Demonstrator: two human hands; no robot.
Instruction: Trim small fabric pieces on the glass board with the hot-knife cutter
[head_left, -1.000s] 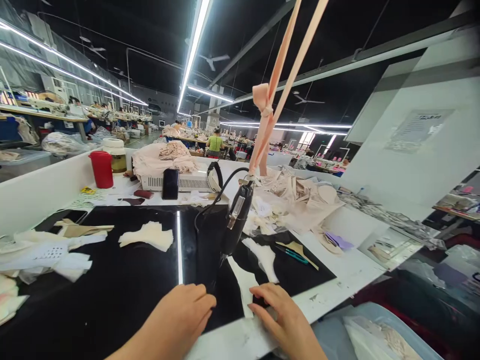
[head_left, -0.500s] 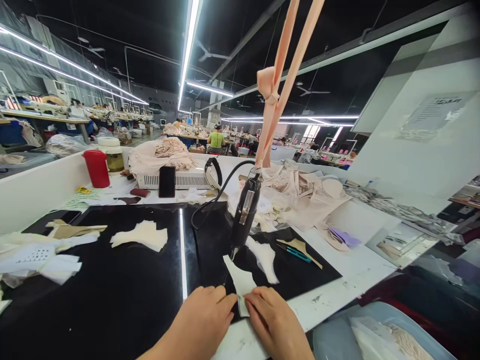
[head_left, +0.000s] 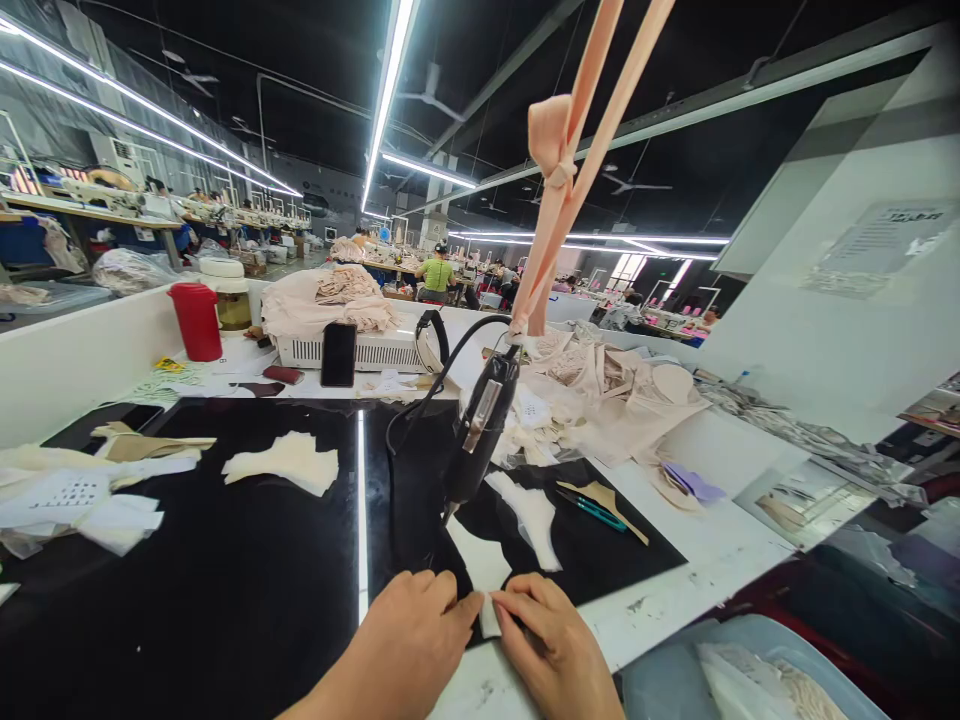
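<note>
Working bare-handed over a white cut piece point(head_left: 480, 562) at the near edge of a black panel point(head_left: 247, 580) on a white worktop point(head_left: 645, 610). Pinching the right side of its narrow near end with the right hand point(head_left: 551, 640), with thumb brought against forefinger. Meeting the same end from the other side with the left hand point(head_left: 409, 630), with fingers curled inward; cannot tell how firm a hold, with the undersides hidden. Leaving a short tab of white showing below the fingertips, with the wider part spread toward a black tool point(head_left: 484, 430), slung from peach bands point(head_left: 551, 230) and angled tip-down at the far end. Cannot tell about contact between tool and cloth. Flanked on the right by a second white piece point(head_left: 526, 510), then by teal snips point(head_left: 596, 512) beside a tan scrap point(head_left: 626, 518). Accompanied at left by a cream piece point(head_left: 285, 462) on the same panel. Backed by a dark phone point(head_left: 339, 355) upright before a vented white box point(head_left: 382, 352), with a red cup point(head_left: 196, 325) farther left.
</note>
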